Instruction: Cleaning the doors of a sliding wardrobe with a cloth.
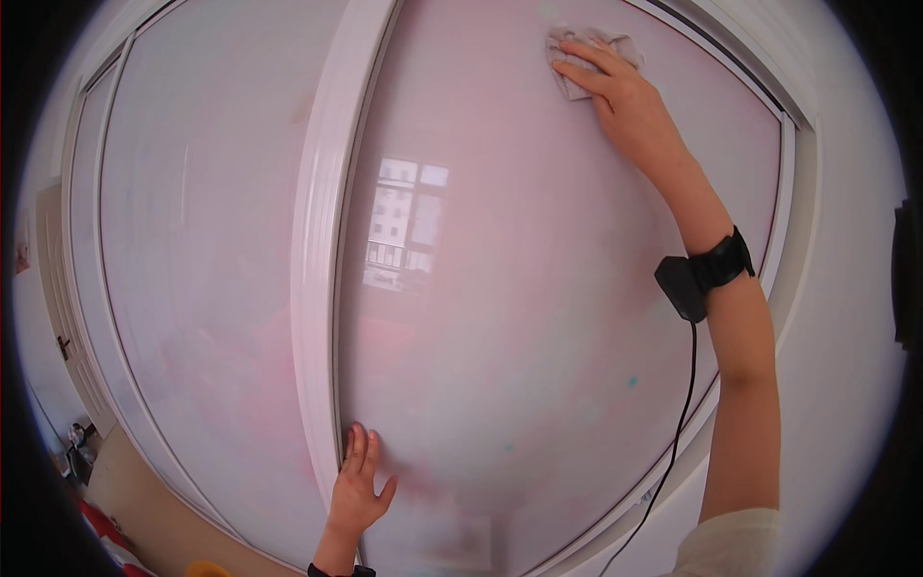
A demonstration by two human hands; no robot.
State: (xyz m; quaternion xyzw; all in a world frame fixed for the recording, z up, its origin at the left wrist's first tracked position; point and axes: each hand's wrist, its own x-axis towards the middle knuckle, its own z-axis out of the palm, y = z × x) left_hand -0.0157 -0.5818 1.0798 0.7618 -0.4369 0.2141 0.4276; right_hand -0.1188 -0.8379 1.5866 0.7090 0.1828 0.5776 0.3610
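Note:
My right hand (613, 83) presses a crumpled pale cloth (566, 47) against the upper part of a glossy pinkish sliding wardrobe door (505, 238). Its fingers are spread over the cloth, and the arm reaches up along the right side. Low at the door's left edge, my left hand (360, 483) lies flat with its fingertips on the panel beside the white vertical frame (321, 238). That hand holds nothing, and its thumb stands out to the side. A window's reflection shows on the door's surface between the hands.
Another sliding panel (202, 238) stands left of the frame. A black wrist device (685, 288) on my right forearm trails a black cable (681, 425) downward. At far left are a room door (68, 303) and brown floor (137, 469). A white wall (851, 288) borders the right.

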